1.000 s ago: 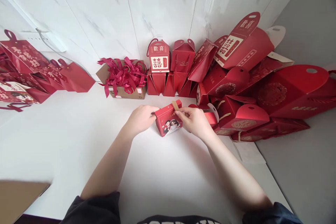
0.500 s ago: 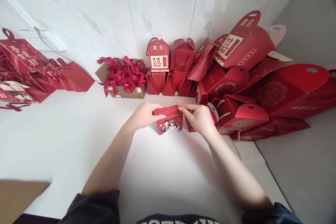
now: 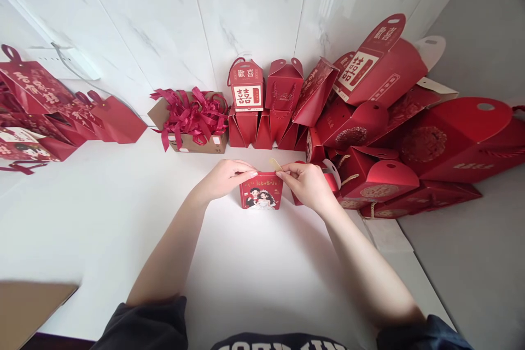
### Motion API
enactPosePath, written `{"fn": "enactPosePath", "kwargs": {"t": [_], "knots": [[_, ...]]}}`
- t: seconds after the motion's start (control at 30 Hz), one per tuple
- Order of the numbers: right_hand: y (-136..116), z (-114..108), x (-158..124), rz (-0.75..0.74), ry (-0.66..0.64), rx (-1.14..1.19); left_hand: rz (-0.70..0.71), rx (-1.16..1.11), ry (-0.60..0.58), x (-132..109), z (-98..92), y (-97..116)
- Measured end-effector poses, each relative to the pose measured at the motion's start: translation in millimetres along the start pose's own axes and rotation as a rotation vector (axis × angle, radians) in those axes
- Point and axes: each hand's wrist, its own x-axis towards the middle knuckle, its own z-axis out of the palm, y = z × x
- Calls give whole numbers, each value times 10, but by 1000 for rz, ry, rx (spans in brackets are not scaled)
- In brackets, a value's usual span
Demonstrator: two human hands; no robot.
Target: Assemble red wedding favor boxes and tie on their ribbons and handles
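A small red gift box with a cartoon couple on its front stands on the white table between my hands. My left hand is closed on the box's top left edge. My right hand pinches a small tan strip just above the box's top right corner; its fingers are pressed together.
Folded red gift boxes line the tiled wall. A big heap of larger red boxes fills the right. A cardboard box of red ribbons sits left of centre. More red bags lie at the far left. A cardboard corner shows bottom left.
The small box was tilted with its top toward me; it now stands upright facing me. The tan strip, first lying on the box top, is lifted off in my right fingers.
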Motion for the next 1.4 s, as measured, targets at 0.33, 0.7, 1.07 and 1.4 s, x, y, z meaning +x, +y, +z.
{"fn": "enactPosePath", "kwargs": {"t": [0.33, 0.7, 1.07, 1.4], "knots": [[-34, 28, 7, 102, -135, 893, -22, -44, -176, -11, 75, 74], [-74, 159, 18, 22, 96, 973, 102, 237, -99, -15, 212, 177], [-167, -196, -221, -10, -414, 355, -19, 81, 37, 52, 178, 31], [-78, 8, -285, -88, -838, 231, -66, 146, 42, -27, -61, 32]]}}
